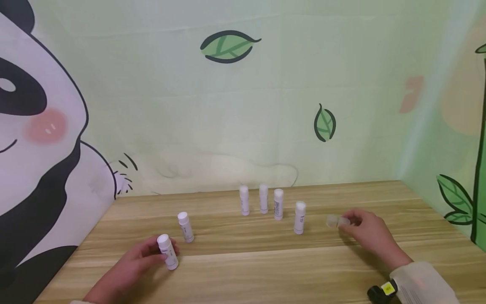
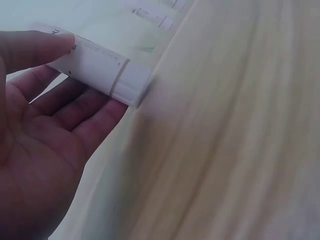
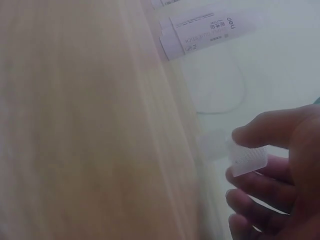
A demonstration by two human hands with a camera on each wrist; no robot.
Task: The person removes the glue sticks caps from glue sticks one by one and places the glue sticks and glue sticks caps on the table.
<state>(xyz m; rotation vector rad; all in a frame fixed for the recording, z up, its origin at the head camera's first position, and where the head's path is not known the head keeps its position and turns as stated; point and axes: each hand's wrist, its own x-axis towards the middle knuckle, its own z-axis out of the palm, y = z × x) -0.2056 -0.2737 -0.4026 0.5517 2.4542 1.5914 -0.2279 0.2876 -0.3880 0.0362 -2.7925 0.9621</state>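
In my left hand (image 1: 133, 264) is a white glue stick (image 1: 169, 255), gripped between thumb and fingers. It stands nearly upright and tilts slightly; the left wrist view shows the thumb across its printed label. Just behind it, a second glue stick (image 1: 186, 227) stands on the table. Over on the right, my right hand (image 1: 366, 230) pinches a small translucent ribbed cap (image 3: 249, 159) between thumb and fingers. Another translucent cap (image 1: 332, 221) sits on the table right beside the pinched one.
Several more white glue sticks stand at the back middle of the wooden table (image 1: 243, 274), the nearest glue stick (image 1: 299, 218) left of the caps. A printed wall sheet (image 1: 171, 105) with a panda and leaves rises behind the table. A black device (image 1: 381, 292) is near the right sleeve.
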